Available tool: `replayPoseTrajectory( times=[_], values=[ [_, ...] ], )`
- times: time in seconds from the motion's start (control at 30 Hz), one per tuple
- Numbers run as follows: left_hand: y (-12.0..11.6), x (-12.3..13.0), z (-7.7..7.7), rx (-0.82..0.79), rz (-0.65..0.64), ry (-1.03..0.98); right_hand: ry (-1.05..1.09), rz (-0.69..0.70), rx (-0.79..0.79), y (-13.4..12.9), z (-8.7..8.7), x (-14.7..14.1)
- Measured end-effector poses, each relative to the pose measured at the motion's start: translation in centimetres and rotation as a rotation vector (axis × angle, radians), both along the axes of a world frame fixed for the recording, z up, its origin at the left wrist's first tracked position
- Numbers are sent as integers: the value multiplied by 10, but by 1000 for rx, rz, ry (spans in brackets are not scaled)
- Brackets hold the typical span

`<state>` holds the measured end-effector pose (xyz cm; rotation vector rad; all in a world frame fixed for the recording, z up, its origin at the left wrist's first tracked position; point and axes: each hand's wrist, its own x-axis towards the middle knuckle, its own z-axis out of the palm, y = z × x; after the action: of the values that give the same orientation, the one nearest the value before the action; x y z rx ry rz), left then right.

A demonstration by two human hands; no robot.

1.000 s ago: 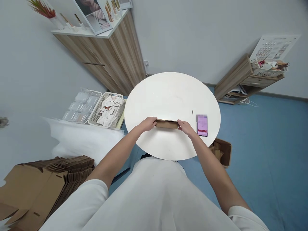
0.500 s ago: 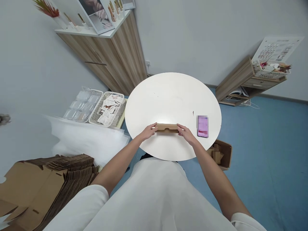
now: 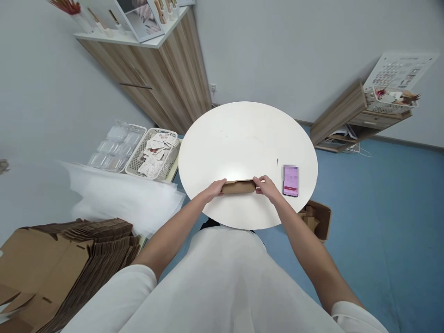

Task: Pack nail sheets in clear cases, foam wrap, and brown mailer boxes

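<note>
A small brown cardboard box (image 3: 238, 187) is held between my two hands over the near part of the round white table (image 3: 243, 134). My left hand (image 3: 215, 188) grips its left end, thumb along the top edge. At the other end, my right hand (image 3: 264, 186) has its fingers closed around the corner. The broad side of the box faces me, with a dark line along its top edge. Whether its underside touches the table I cannot tell. To the right of my right hand lies a phone (image 3: 290, 180) with a lit pink screen.
At lower left is a stack of flat cardboard blanks (image 3: 65, 263), with white sheets (image 3: 128, 196) beyond it. A white basket of cards (image 3: 152, 155) stands left of the table. On the floor at right sits a carton (image 3: 322, 217) holding small boxes. A wooden cabinet (image 3: 180, 69) stands behind.
The box has been tipped between my hands: its notched front edge no longer shows, and a plain broad side faces me. The whole view has shifted slightly.
</note>
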<state>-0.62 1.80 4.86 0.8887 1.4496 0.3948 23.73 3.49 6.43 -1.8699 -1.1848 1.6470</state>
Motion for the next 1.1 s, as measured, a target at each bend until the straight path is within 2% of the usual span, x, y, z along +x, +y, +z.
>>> replayPoseTrajectory(
  times=[0.23, 0.4, 0.53, 0.7, 0.8, 0.93, 1.1],
  values=[
    [4, 4, -5, 16, 17, 55, 41, -6, -8, 1, -4, -1],
    [2, 0, -6, 86, -42, 18, 26, -5, 29, 0, -4, 0],
    [-10, -6, -14, 191, -12, 60, 19, 84, 131, -12, -7, 6],
    [-32, -10, -27, 352, -13, 113, 53, 144, 284, -35, -23, 10],
    [-39, -10, -33, 439, 27, 59, 52, 130, 337, -45, -35, 6],
    [-41, -7, -41, 461, 109, 43, 14, 60, 384, -53, -43, -5],
    [-46, -3, -51, 432, 138, 42, -56, -17, 309, -66, -48, -17]
  ],
)
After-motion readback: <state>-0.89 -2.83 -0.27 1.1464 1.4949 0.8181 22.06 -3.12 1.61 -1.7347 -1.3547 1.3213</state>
